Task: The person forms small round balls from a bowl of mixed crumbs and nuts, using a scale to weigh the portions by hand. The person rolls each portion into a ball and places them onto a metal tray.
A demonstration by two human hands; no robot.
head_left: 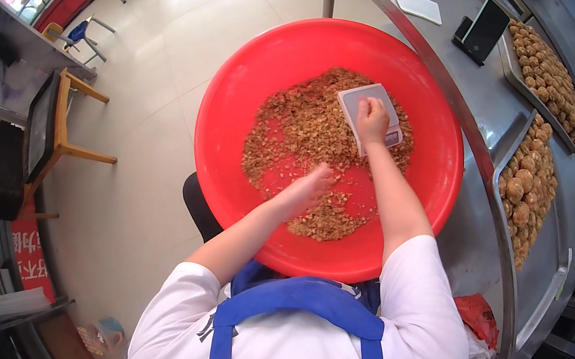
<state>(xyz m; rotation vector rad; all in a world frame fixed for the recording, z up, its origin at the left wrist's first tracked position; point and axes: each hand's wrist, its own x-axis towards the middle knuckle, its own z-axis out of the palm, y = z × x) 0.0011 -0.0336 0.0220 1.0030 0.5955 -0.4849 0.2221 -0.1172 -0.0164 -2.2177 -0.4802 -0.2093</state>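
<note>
A big red plastic basin [229, 127] sits before me, holding a brown crumbly mixture [303, 119] spread over its far part, with a smaller heap [326, 218] near its front. On the mixture rests a kitchen scale [351, 106] with a pale platform, slightly tilted. My right hand [372, 122] is over the scale's platform with its fingers curled in; whatever they hold, if anything, is hidden. Lower and to the left, my left hand [308, 191] hovers above the basin near the small heap, somewhat blurred, fingers stretched out and nothing visible in them.
Along the right runs a metal counter [462, 35] with a raised edge close to the basin. It bears two trays of round brown balls [522, 184], a phone on a stand [486, 31] and a white flat item [416, 5]. A wooden-framed stool [63, 126] stands left.
</note>
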